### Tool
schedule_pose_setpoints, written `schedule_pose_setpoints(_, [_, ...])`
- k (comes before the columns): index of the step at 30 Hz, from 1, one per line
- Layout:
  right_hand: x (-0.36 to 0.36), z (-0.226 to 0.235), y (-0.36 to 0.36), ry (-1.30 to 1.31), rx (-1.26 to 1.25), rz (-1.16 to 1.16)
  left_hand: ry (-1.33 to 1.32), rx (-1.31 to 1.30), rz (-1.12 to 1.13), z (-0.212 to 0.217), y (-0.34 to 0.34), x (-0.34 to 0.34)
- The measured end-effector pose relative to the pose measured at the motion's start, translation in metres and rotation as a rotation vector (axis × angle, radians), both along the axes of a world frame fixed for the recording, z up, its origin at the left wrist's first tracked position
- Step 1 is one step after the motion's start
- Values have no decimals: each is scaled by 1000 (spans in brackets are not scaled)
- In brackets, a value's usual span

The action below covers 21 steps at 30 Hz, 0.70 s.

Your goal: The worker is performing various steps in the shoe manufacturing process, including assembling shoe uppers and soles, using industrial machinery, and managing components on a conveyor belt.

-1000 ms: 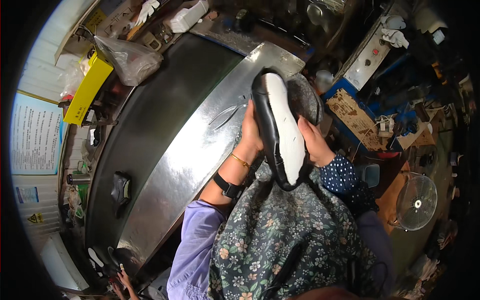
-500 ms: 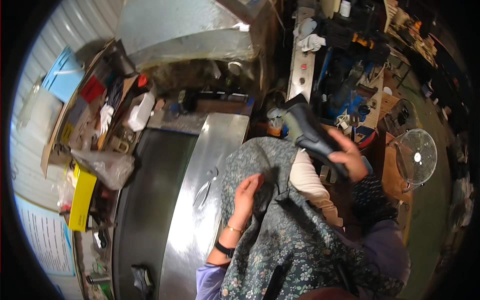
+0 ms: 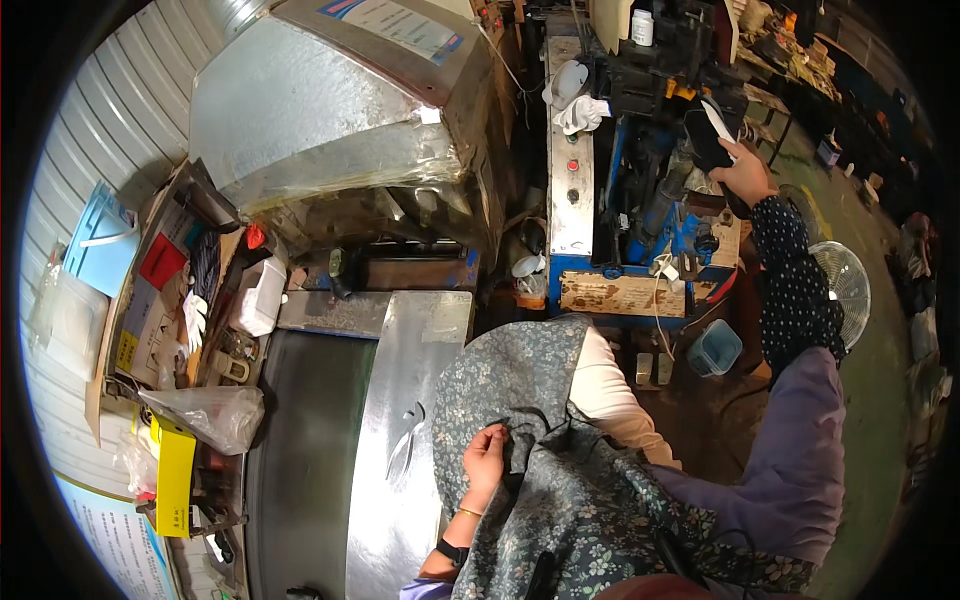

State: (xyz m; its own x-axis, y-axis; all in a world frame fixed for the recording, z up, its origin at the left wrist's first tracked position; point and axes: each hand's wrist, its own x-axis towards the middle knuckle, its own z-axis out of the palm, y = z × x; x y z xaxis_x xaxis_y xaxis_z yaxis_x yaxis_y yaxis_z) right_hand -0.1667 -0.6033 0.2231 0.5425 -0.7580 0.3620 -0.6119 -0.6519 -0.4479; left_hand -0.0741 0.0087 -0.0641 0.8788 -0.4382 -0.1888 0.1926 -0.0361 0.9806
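Observation:
My right hand (image 3: 748,178) is stretched far forward to the right, closed around a black shoe (image 3: 704,142). A pale strip along the shoe, apparently its sole, faces up beside my fingers. Dark machinery lies behind the shoe, so its outline is partly lost. My left hand (image 3: 484,460) rests at my lap, fingers curled together against the flowered apron (image 3: 520,365). Whether they pinch the cloth or something small, I cannot make out. Left of that hand, silver snips (image 3: 404,448) lie on a shiny metal plate (image 3: 375,540).
A dark conveyor belt (image 3: 308,450) runs beside the plate, under a large metal hood (image 3: 310,110). Shelves at left hold a yellow box (image 3: 175,480) and a plastic bag (image 3: 215,415). Ahead stands a blue-framed machine (image 3: 610,268); a bucket (image 3: 714,348) and fan (image 3: 845,290) are at right.
My right hand has carried the shoe forward and right, away from my lap to the machine side. My left hand stays at the apron. The view has shifted, showing more of the hood and machine.

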Motion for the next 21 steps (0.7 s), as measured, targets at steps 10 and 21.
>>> schedule_pose_setpoints(10, [25, -38, 47, 282, -244, -159, 9, -13, 76, 2, -8, -4])
schedule_pose_setpoints(21, [21, -55, 14, 94, -393, -31, 148, -95, 157, 19, -11, 3])
